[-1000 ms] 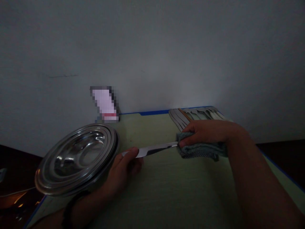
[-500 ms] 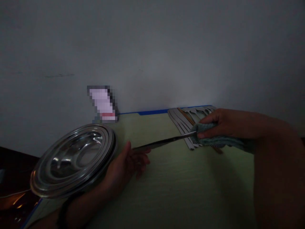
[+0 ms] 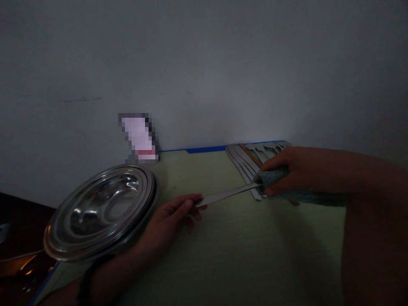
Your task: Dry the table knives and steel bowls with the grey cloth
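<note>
A long, flat metal table knife (image 3: 223, 196) stretches between my hands above the table. My left hand (image 3: 180, 212) pinches its left end between thumb and fingers. Wrapped around its right end is a grey-green cloth (image 3: 274, 175), which my right hand (image 3: 288, 172) grips with thumb and fingers pressed together. Behind and under the right hand, several metal knives (image 3: 239, 163) lie side by side. Next to them are brown sticks (image 3: 250, 157) that look like chopsticks, then other metal cutlery (image 3: 270, 148), partly covered by the right hand and cloth.
A stack of shiny steel dishes (image 3: 105, 208) stands at the left, close to my left forearm. A phone with a blurred screen (image 3: 140, 138) leans on the grey wall (image 3: 204, 76). The pale green table (image 3: 204, 255) has a blue edge along the wall.
My left thumb has closed down onto the knife's left end, where the hand was more open before. The knife has turned, showing a lighter flat side. The right hand shifted slightly with the cloth.
</note>
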The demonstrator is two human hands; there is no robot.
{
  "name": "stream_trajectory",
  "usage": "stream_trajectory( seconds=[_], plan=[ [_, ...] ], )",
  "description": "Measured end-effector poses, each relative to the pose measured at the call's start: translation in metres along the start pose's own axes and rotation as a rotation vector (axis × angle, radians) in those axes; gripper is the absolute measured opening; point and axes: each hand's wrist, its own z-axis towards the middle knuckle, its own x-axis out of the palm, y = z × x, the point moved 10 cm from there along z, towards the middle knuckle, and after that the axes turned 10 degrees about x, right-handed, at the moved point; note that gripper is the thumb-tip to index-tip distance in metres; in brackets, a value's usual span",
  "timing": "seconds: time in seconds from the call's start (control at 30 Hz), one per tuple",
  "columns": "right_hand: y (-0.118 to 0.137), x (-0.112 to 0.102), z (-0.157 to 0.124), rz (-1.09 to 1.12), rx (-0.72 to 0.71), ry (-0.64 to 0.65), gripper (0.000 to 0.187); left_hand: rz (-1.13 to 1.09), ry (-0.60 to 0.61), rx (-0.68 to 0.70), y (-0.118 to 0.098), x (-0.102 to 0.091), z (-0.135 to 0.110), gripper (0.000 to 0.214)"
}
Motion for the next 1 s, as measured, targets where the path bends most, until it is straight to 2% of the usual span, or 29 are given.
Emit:
stream_trajectory(
  seconds=[0.13, 0.27, 0.37, 0.43, 0.63, 0.8, 0.93, 1.0],
  plan=[
    [0.019, 0.004, 0.002, -0.085, -0.015, -0.045, 0.028, 0.083, -0.01, -0.003, -0.003, 0.0, -0.001, 0.035],
    [0.061, 0.022, -0.002, -0.168, -0.097, -0.037, 0.023, 0.144, 0.042, -0.008, -0.008, 0.009, -0.003, 0.024],
    [0.093, 0.036, -0.006, -0.2, -0.149, -0.044, 0.029, 0.196, 0.104, 0.001, -0.01, 0.015, -0.004, 0.02],
    [0.105, 0.046, -0.007, -0.205, -0.164, -0.008, 0.029, 0.227, 0.139, 0.008, -0.009, 0.017, -0.005, 0.02],
    [0.101, 0.055, -0.002, -0.187, -0.252, 0.115, 0.03, 0.304, 0.246, 0.064, -0.01, 0.026, -0.009, 0.038],
    [0.095, 0.058, 0.001, -0.134, -0.319, 0.208, 0.032, 0.15, 0.351, 0.042, -0.006, 0.032, -0.017, 0.036],
    [0.098, 0.06, 0.001, -0.124, -0.353, 0.216, 0.034, 0.109, 0.301, 0.027, -0.004, 0.028, -0.016, 0.032],
    [0.096, 0.056, 0.003, -0.111, -0.341, 0.185, 0.042, 0.084, 0.253, 0.024, -0.005, 0.026, -0.014, 0.033]
  ],
)
